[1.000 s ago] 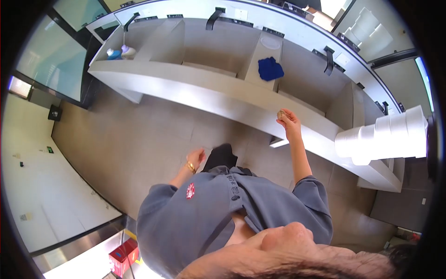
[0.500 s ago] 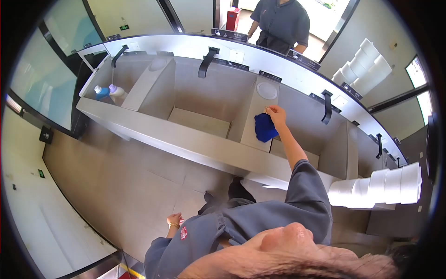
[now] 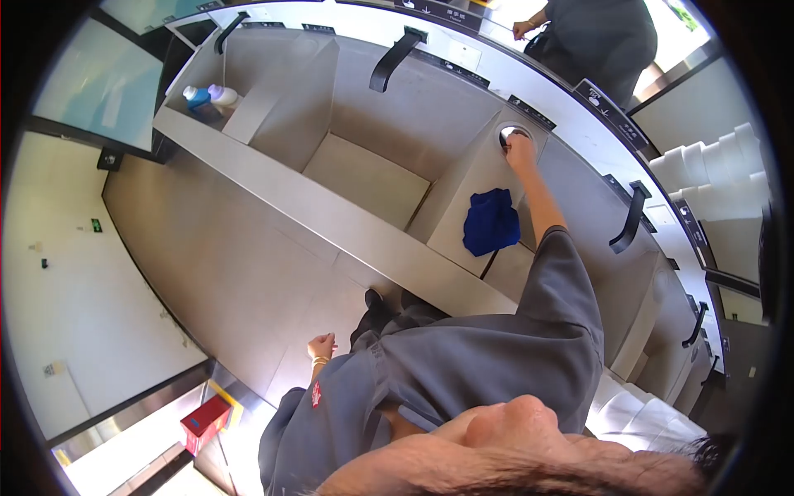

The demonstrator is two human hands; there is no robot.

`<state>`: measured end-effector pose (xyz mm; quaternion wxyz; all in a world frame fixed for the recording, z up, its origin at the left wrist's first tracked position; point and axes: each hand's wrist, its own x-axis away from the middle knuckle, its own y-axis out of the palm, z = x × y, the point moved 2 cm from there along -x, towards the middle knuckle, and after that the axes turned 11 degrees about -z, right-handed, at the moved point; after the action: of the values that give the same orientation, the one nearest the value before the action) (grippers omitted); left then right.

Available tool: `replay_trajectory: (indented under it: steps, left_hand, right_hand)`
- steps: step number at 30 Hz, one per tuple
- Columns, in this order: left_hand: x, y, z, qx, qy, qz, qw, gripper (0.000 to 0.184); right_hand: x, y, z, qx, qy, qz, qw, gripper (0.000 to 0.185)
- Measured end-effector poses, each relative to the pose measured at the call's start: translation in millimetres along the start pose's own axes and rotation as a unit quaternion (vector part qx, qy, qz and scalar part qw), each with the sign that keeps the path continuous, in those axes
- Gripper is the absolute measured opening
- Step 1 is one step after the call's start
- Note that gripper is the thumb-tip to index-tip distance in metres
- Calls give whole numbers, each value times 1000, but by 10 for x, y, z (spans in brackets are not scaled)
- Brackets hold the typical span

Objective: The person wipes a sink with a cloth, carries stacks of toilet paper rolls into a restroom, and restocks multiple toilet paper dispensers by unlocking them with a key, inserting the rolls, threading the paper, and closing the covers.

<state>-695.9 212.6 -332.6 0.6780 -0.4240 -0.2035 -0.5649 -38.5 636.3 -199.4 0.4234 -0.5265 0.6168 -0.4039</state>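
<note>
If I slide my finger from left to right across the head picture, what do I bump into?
Blue bottle → left hand → second tap from the left → right hand → third tap.

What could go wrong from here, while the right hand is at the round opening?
The right hand has its fingers at the round, shiny-rimmed opening in the grey counter; they might be pinched or scraped on the rim. The crumpled dark-blue cloth lies beside the grey basin, close to the bare forearm, so a careless brush could push it in.
</note>
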Motion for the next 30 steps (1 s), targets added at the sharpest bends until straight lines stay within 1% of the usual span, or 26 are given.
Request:
replay_trajectory:
  steps: [1, 4, 5, 7, 10, 13, 16, 18, 19, 20, 21, 24, 26, 27, 28, 30]
  left_hand:
    - [11, 40, 25, 2, 4, 4, 1000, 29]
    - [5, 183, 50, 9, 8, 11, 1000, 27]
    - [4, 210, 71, 12, 4, 11, 1000, 26]
    - [26, 238, 125, 4, 29, 13, 1000, 25]
    - [41, 235, 186, 5, 25, 20, 999, 25]
    - [50, 201, 184, -2, 26, 30, 999, 24]
    - [-63, 115, 67, -39, 25, 22, 999, 26]
    - [-155, 31, 6, -58, 22, 8, 998, 28]
    - [-210, -23, -36, -69, 21, 0, 997, 29]
    - [-281, -65, -55, -83, 27, -5, 996, 29]
    - [-349, -105, -72, -97, 33, -9, 995, 29]
    - [-415, -267, -45, -130, 62, -20, 989, 29]
    - [-463, -400, -31, -145, 88, -9, 986, 29]
    - [-518, -444, -75, -156, 98, -5, 983, 29]
    - [-564, -486, -93, -167, 109, -2, 980, 30]
    - [-558, -589, -137, -177, 100, 0, 979, 30]
  right_hand:
    - [12, 36, -5, 8, -7, -28, 1000, 19]
    - [-246, 523, 322, -3, -13, -120, 993, 31]
    - [-274, 547, 311, 6, 4, -149, 989, 34]
    - [-237, 416, 186, 23, 38, -212, 976, 40]
    - [-49, 142, 8, -71, -11, -134, 988, 39]
    - [375, -112, -144, -249, -20, -24, 968, 40]
    - [1097, -466, -499, -278, 35, -38, 959, 49]
    - [1635, -615, -903, -181, -37, -47, 982, 57]
    - [1897, -437, -981, -152, -31, -55, 986, 62]
    - [2119, -448, -1250, -25, -37, -39, 998, 58]
    - [2288, -439, -1502, 103, -42, -25, 994, 53]
    - [2247, -169, -1482, 120, 52, 25, 991, 40]
    - [2013, -52, -1333, 89, 96, 3, 991, 31]
    - [1908, 21, -1221, 75, 131, -27, 988, 32]
    - [1833, 257, -960, 81, 77, 19, 994, 37]
    - [2018, -189, -1542, -14, 143, -11, 990, 40]
